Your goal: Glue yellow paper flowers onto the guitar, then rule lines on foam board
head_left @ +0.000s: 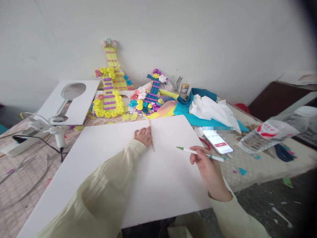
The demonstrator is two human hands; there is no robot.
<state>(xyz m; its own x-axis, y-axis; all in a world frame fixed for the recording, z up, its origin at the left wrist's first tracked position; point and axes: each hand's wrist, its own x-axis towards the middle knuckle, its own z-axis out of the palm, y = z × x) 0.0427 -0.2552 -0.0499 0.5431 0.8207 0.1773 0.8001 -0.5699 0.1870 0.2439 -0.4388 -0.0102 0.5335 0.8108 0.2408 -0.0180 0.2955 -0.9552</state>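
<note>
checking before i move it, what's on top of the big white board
The left hand and a thin stick are on the board; the right hand holds a pen over it. The surface beneath the left hand and sleeve is covered.

The left arm [106, 178] comes in from seven o'clock and stretches up toward the middle of the view, its pale sleeve reaching to the wrist. The left hand [143, 136] lies palm down just off centre toward ten o'clock, fingers slightly bent and a little apart, aimed at roughly one o'clock. The right arm [237, 215] enters from five o'clock, and its wrist [224, 193] is bare beyond the cuff. The right hand [208, 167] sits at four o'clock, raised, fingers curled into a pen-style pinch and pointing toward ten o'clock.
</note>
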